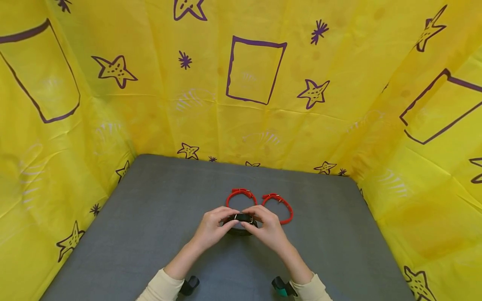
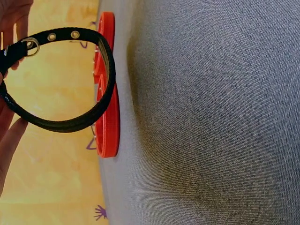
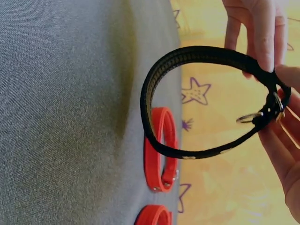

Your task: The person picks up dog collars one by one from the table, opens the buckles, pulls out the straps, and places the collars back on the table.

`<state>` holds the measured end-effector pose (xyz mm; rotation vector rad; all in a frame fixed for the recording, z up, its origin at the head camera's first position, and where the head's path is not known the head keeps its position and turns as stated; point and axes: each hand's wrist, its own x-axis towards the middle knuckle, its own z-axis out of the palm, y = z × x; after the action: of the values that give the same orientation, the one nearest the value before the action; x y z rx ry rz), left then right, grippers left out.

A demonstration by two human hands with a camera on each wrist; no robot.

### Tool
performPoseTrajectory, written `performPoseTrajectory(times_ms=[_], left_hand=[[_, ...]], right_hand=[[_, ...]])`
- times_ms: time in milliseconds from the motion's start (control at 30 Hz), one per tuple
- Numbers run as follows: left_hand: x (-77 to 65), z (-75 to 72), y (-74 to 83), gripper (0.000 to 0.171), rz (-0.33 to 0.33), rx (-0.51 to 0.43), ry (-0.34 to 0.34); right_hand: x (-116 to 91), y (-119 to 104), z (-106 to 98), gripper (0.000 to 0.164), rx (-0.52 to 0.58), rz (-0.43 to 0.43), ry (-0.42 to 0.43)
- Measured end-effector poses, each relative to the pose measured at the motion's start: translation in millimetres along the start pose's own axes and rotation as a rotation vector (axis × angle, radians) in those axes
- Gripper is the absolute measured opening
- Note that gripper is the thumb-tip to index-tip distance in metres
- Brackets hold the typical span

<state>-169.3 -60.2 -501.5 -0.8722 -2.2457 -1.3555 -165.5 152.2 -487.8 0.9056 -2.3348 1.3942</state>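
A black dog collar (image 1: 244,218) with a metal buckle, D-ring and eyelets forms a loop between my two hands. My left hand (image 1: 212,225) pinches the strap at the left of the buckle, thumb below and fingers above. On the buckle's other side, my right hand (image 1: 268,225) pinches the strap between thumb and fingers. The loop (image 2: 70,125) hangs down from the fingers in the left wrist view. In the right wrist view the buckle (image 3: 274,108) sits close to the right fingers, and the strap end passes through it.
Two red collars (image 1: 289,211), both buckled into rings, lie side by side on the grey table (image 1: 169,196) just beyond the hands. Yellow cloth (image 1: 158,117) with purple drawings stands around the table's back and sides.
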Motion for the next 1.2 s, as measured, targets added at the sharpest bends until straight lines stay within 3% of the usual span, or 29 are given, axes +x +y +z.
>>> performPoseTrajectory(times_ms=[167,667,933,1200], left_hand=[[-0.9,-0.3,1.3,0.024,0.019,0.016,-0.009],[0.6,0.1,3.7,0.022,-0.078,-0.127,-0.045],[2.9,-0.5,-0.5,0.021,-0.033,-0.139,-0.035],[1.8,-1.9,-5.0,0.021,-0.049,-0.143,-0.057]], right_hand=[[1,-2,1,0.02,-0.023,-0.053,0.004],[0,4,5,0.019,0.055,-0.039,0.064],[5,-13,1,0.02,0.071,-0.046,0.075],[9,-29,-5,0.016,0.141,0.048,0.036]])
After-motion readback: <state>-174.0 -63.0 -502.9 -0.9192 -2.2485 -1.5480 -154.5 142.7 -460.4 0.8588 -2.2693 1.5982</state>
